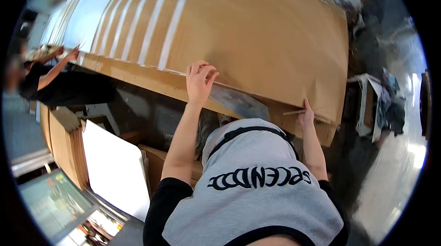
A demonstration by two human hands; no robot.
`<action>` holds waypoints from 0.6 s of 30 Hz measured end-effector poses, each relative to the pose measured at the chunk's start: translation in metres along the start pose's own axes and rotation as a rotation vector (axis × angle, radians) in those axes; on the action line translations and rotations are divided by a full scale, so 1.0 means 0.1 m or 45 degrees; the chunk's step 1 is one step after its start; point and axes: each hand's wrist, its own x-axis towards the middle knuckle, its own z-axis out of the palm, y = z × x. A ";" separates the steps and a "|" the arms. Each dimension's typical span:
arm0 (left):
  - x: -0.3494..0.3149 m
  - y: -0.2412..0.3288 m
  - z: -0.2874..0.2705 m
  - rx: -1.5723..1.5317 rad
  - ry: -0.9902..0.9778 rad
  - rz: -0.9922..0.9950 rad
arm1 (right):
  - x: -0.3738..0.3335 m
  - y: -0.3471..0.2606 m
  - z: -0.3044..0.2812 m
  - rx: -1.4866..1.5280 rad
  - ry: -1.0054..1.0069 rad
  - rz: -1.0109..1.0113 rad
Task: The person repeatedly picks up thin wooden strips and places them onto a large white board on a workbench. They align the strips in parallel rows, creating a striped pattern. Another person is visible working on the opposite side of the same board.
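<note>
A large brown paper or cardboard sheet (262,30) covers the long table in front of me. White parallel bands (177,18) cross the brown surface to the left. My left hand (200,79) is over the sheet's near edge, fingers loosely curled and thumb apart, with nothing visible in it. Farther right, my right hand (307,116) grips the near edge of the sheet by its right corner; one finger lies on top and the others are partly hidden. A thin light strip (294,112) shows beside that hand. Between my hands, a grey shiny flat piece (241,102) lies below the edge.
At the far left, a co-worker in black (43,80) has both hands at the table's edge near pale sheets (94,11). Stacked brown boards (69,142) and a white panel (115,168) stand at the lower left. A white-framed stand (370,106) with dark cloth is right.
</note>
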 end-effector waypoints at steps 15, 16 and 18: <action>-0.08 -0.03 0.24 -0.047 -0.293 0.292 | -0.12 -0.24 -0.36 0.065 0.178 0.103; -0.09 -0.04 0.24 -0.040 -0.300 0.293 | -0.10 -0.20 -0.43 0.059 0.228 0.067; -0.09 -0.02 0.24 -0.044 -0.287 0.305 | -0.04 -0.13 -0.53 0.026 0.313 0.026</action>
